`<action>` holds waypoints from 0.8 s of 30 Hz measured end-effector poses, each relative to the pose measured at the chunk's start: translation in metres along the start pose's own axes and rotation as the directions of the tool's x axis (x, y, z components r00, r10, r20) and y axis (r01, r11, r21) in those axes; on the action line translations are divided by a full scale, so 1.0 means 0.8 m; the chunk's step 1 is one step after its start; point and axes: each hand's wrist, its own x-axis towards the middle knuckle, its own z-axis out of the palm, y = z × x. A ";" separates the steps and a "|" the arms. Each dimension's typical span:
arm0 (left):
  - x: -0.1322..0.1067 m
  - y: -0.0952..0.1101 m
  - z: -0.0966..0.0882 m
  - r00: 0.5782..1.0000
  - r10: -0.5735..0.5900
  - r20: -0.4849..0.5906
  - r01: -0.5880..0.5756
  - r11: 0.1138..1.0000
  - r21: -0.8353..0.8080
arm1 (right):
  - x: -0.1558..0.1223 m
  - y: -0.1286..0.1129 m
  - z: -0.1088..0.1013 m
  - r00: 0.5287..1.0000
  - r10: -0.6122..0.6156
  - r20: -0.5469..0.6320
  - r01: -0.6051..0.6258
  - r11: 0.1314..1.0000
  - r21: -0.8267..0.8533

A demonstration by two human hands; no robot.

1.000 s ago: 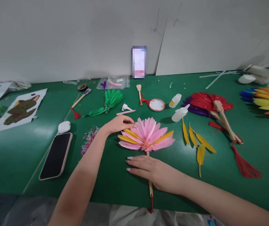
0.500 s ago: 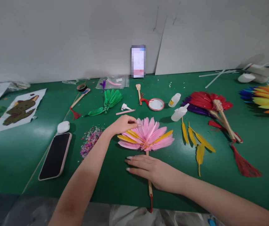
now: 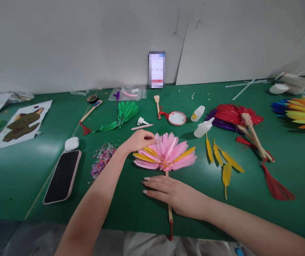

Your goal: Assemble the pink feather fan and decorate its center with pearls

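Observation:
A pink feather fan (image 3: 177, 147) with a few yellow feathers lies in front of me on the green table. At its upper left edge my left hand (image 3: 141, 140) pinches a pink feather between thumb and fingers. My right hand (image 3: 172, 193) lies flat across the wooden handle (image 3: 170, 213), fingers stretched to the left; the middle of the handle is hidden under it. A red cord (image 3: 171, 229) hangs from the handle's near end. Loose yellow feathers (image 3: 227, 172) lie right of the fan, just below a white glue bottle (image 3: 203, 128).
A phone (image 3: 63, 177), an earbud case (image 3: 72, 143) and a heap of colourful bits (image 3: 104, 160) lie left. Behind are green feathers (image 3: 127, 112), a white dish (image 3: 177, 118) and a second bottle (image 3: 198, 113). Red feather fans (image 3: 237, 113) lie right. A lit phone (image 3: 157, 69) leans on the wall.

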 end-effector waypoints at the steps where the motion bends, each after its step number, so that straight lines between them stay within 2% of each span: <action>1: 0.000 -0.001 0.000 1.000 0.002 -0.001 -0.002 1.000 -0.003 | 0.000 0.000 0.000 1.000 0.000 0.000 0.000 1.000 0.000; 11: 0.000 -0.001 0.002 1.000 -0.020 -0.009 0.020 1.000 -0.003 | -0.001 -0.001 0.001 1.000 -0.010 -0.019 0.010 1.000 0.005; 18: -0.006 0.003 -0.006 0.999 -0.047 0.008 0.046 0.996 0.081 | 0.000 0.001 0.001 1.000 -0.015 -0.027 0.015 1.000 -0.008; 20: -0.010 0.007 -0.010 0.998 -0.056 -0.039 0.060 0.992 0.109 | 0.000 0.002 0.002 0.999 -0.017 -0.029 0.017 1.000 -0.010; 21: -0.012 0.010 -0.011 0.995 -0.044 -0.094 0.057 0.989 0.137 | 0.001 0.002 0.002 0.999 -0.019 -0.031 0.019 1.000 -0.011; 22: -0.014 0.014 -0.011 0.985 -0.011 -0.170 0.043 0.982 0.185 | 0.001 0.002 0.002 0.999 -0.021 -0.033 0.020 1.000 -0.012; 24: -0.019 0.024 -0.006 0.938 0.124 -0.322 -0.012 0.944 0.330 | 0.001 0.003 0.002 0.999 -0.027 -0.034 0.027 1.000 -0.015</action>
